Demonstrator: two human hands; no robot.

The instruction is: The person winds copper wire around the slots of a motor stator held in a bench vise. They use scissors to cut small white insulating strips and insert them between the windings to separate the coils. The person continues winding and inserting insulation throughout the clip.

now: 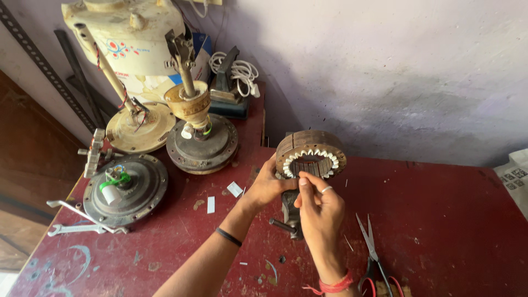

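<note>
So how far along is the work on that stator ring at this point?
Done: white insulation strips line the slots all round the stator ring, which sits on a small vise. In hand: the left hand steadies the ring while the right hand pinches something thin at the near slots. Left: no wire windings are visible in the slots; the scissors lie unused.
</note>
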